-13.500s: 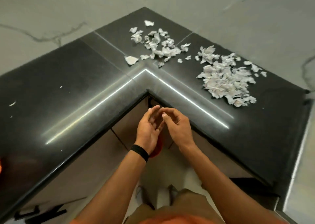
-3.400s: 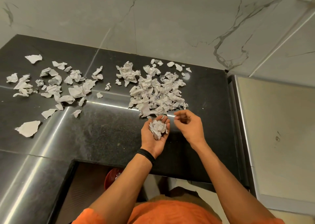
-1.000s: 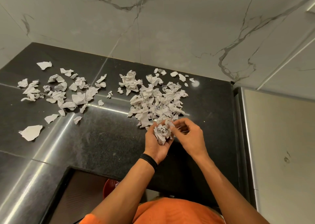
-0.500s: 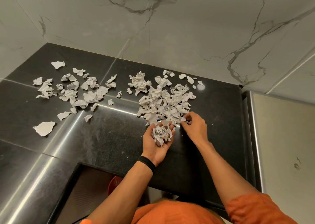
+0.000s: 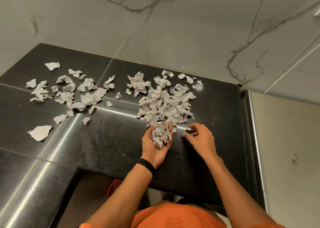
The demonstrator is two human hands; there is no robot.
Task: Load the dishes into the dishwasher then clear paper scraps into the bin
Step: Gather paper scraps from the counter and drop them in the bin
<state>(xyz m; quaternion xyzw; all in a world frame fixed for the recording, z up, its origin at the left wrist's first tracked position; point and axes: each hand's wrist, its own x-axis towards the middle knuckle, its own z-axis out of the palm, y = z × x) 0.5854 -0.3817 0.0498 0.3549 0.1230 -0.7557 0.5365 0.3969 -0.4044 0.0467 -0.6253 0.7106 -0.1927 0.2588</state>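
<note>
My left hand (image 5: 154, 151) lies palm up over the black countertop (image 5: 110, 141), its fingers cupped round a wad of paper scraps (image 5: 161, 136). Just beyond it sits a dense pile of torn white paper scraps (image 5: 166, 101). My right hand (image 5: 200, 139) hovers to the right of the wad, its fingers curled and pinching a few small scraps at the tips, though they are blurred. A looser spread of scraps (image 5: 69, 92) covers the left part of the counter, with one large piece (image 5: 40, 132) lying nearest me.
A red bin (image 5: 113, 188) shows partly below the counter's inner corner, behind my left forearm. A steel appliance side (image 5: 285, 149) stands at the right end of the counter. Marble wall tiles (image 5: 173, 28) rise behind it.
My right hand has pulled back from the pile's near edge toward me and to the right. The left hand keeps cupping the wad.
</note>
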